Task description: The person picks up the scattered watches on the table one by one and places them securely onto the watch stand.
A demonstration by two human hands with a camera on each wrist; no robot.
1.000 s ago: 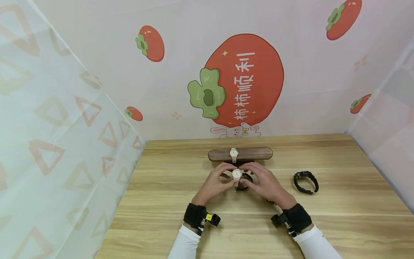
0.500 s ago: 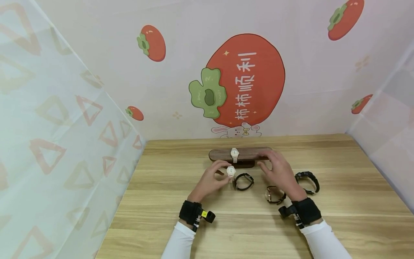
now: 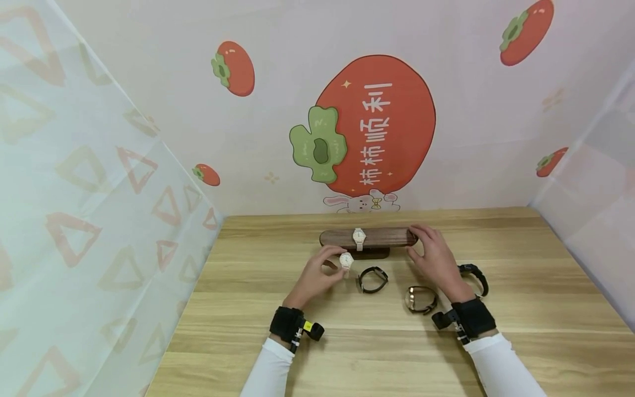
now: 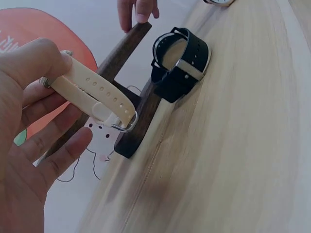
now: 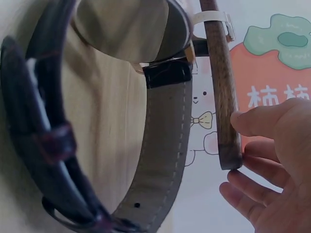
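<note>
My left hand (image 3: 316, 278) pinches a white-faced watch (image 3: 346, 259) between thumb and fingers, in front of the stand's left half. In the left wrist view its pale strap (image 4: 104, 92) hangs as a buckled loop. My right hand (image 3: 439, 263) holds the right end of a dark wooden watch stand (image 3: 387, 237), thumb on one side and fingers on the other, as the right wrist view shows. Around the stand's bar, left of its middle, sits a second white watch (image 3: 359, 236). Just in front of the stand lies a black-strapped watch (image 3: 381, 272).
A watch with a dark leather strap (image 3: 409, 298) lies left of my right wrist. Partly behind that forearm is another black watch (image 3: 477, 272). The wooden table (image 3: 367, 358) meets a patterned back wall (image 3: 476, 138) just behind the stand.
Both hands were together at the white watch. My right hand has let go and moved right to the stand's end, while my left hand has carried the watch slightly left.
</note>
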